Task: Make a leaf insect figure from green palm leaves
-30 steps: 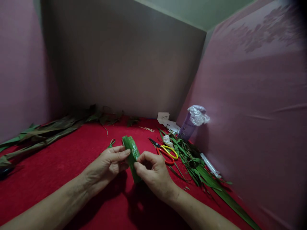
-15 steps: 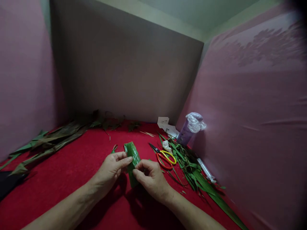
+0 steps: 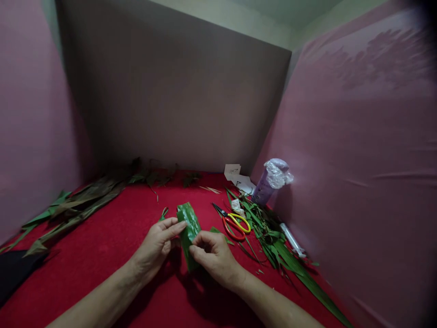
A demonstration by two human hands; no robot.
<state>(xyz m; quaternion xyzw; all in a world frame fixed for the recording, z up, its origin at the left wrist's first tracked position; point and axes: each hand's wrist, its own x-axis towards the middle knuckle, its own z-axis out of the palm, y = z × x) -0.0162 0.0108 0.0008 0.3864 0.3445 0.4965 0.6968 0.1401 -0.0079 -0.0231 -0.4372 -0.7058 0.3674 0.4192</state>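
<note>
Between my hands is a piece of green leaf [image 3: 189,221], folded into a narrow strip and shiny on its upper face. My left hand [image 3: 161,243] pinches its left edge, thumb on top. Lower on the right edge, my right hand [image 3: 215,255] grips it between thumb and bent fingers. The strip is tilted and held above the red cloth [image 3: 143,300]. Scissors [image 3: 235,223] with one red and one yellow handle lie right of my right hand. A small looped green leaf piece [image 3: 164,214] rests just beyond my left hand.
Cut green leaves [image 3: 273,237] are heaped on the right beside a clear syringe-like tube [image 3: 292,240]. A purple container [image 3: 264,187] topped with clear plastic stands behind them. Thin sticks [image 3: 210,189] and white papers [image 3: 243,182] lie at the back. Long dried leaves [image 3: 85,209] line the left.
Both hands keep their hold on the leaf strip. It has turned slightly, showing more of its glossy face. The camera view has shifted a little.
</note>
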